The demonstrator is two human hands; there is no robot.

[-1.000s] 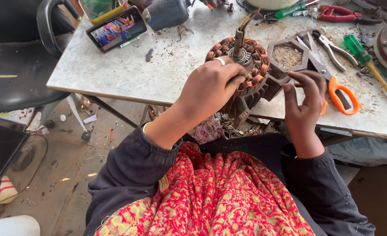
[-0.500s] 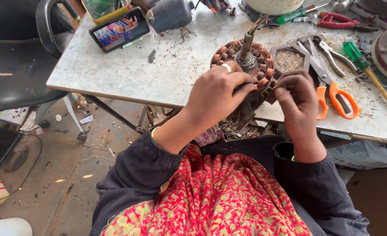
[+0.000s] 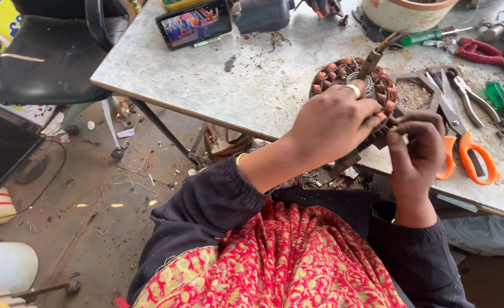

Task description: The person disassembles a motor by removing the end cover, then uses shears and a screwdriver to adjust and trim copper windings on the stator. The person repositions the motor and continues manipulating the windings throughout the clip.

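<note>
Fingers of the left hand [image 3: 334, 122] curl over the near rim of a round motor stator [image 3: 351, 91] wound with copper coils, gripping it at the edge of the worn grey table [image 3: 206, 80]. The right hand [image 3: 417, 151] has its fingertips pinched together against the stator's side; what they hold, perhaps a wire, is too small to make out. Orange-handled scissors [image 3: 462, 151] lie just beside that hand, a phone [image 3: 195, 23] well apart.

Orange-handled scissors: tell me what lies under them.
The orange-handled scissors lie on the dusty grey table, blades reaching toward a small tray of grit. The right hand covers the left handle loop, so what lies beneath there cannot be seen.
</note>
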